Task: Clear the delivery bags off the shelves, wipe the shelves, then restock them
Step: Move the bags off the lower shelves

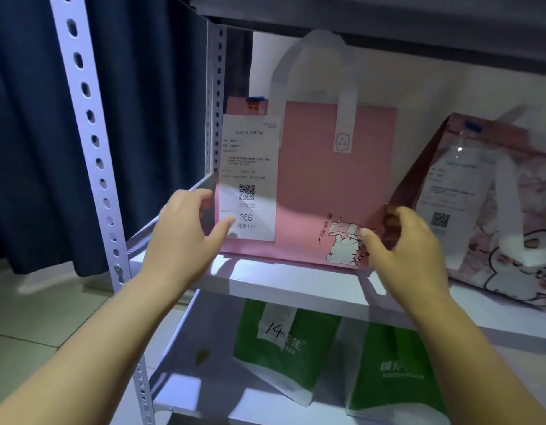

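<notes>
A pink delivery bag [333, 179] with white handles and a receipt numbered 366 stands upright on the middle white shelf [296, 283]. My left hand [185, 231] grips its lower left edge, thumb on the receipt, fingers curled behind the side. My right hand [409, 243] grips its lower right corner, thumb on the cat drawing. A second pink bag [492, 204] with a receipt and a water bottle inside leans at the right, close beside the first.
Two green and white bags [284, 348] [391, 372], one marked 14, sit on the shelf below. A perforated white upright [94, 154] stands at the left, with a dark blue curtain [143, 102] behind. The grey shelf above [357, 13] hangs close over the bag's handles.
</notes>
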{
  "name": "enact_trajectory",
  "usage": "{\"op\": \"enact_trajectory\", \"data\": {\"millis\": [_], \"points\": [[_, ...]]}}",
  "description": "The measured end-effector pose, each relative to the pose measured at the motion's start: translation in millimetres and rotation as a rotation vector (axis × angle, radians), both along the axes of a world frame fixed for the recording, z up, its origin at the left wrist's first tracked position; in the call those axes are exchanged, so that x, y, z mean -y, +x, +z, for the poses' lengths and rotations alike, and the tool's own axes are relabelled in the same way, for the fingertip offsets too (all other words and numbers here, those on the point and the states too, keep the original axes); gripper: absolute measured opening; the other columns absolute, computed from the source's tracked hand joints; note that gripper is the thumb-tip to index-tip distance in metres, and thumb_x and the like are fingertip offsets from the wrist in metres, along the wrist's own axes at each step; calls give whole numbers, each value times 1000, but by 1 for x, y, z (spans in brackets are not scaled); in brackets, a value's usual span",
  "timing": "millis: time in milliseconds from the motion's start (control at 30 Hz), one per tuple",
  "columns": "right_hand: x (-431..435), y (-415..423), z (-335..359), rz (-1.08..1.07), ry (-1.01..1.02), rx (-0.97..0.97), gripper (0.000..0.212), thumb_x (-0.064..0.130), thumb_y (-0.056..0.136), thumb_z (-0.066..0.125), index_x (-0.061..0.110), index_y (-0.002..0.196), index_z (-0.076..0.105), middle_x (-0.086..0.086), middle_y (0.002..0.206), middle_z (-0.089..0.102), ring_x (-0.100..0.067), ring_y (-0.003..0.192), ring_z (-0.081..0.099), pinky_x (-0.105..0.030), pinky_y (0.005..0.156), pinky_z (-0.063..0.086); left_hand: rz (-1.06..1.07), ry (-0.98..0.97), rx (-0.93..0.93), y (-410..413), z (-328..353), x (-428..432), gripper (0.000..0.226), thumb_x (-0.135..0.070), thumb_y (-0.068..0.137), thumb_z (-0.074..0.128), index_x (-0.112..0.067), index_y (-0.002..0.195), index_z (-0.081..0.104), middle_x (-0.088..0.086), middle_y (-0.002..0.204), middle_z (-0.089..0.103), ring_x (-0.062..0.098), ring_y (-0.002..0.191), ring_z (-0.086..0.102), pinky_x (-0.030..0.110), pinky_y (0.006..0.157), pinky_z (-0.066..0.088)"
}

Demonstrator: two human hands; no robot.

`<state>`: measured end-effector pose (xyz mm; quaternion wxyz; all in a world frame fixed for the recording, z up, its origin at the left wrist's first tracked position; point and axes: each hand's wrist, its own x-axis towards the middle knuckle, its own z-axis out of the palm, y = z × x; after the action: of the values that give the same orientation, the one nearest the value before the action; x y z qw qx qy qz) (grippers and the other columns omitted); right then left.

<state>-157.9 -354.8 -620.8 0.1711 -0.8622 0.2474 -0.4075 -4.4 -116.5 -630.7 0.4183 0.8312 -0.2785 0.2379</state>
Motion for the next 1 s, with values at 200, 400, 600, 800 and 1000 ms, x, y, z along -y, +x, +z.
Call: {"op": "enact_trajectory", "data": {"millis": [200,400,600,800,1000], "points": [[-1,-34,4,7,-103,123,34,31,86,62,16,116,56,3,109,59,-9,89,52,-14,70,39,-63,-26,180,-35,18,12,35,-26,81,67,-10,110,58,5,99,56,22,91,53,31,82,40],[24,-82,5,-56,-98,174,28,28,85,64,18,111,58,9,100,56,-9,87,54,-19,71,43,-234,55,274,-81,35,66,34,-31,82,66,-10,109,61,2,98,58,17,90,52,27,81,38],[58,-131,-3,-192,-93,165,34,27,84,65,17,115,57,5,104,58,-11,90,54,-22,75,42,-400,104,293,-123,33,136,38,-34,84,63,-10,113,59,2,104,58,15,93,52,23,81,38],[96,-162,-12,-382,-48,74,53,29,83,67,11,128,45,-7,121,49,-24,109,48,-31,88,39,-467,144,134,-144,21,195,54,-38,86,59,-20,132,36,-2,130,44,15,118,39,26,96,36],[123,-170,-15,-450,112,-78,76,35,84,65,6,142,24,-15,142,30,-34,129,28,-44,104,29,-417,247,-94,-150,13,228,60,-27,87,60,-15,136,27,6,132,39,24,123,40,39,99,42]]}}
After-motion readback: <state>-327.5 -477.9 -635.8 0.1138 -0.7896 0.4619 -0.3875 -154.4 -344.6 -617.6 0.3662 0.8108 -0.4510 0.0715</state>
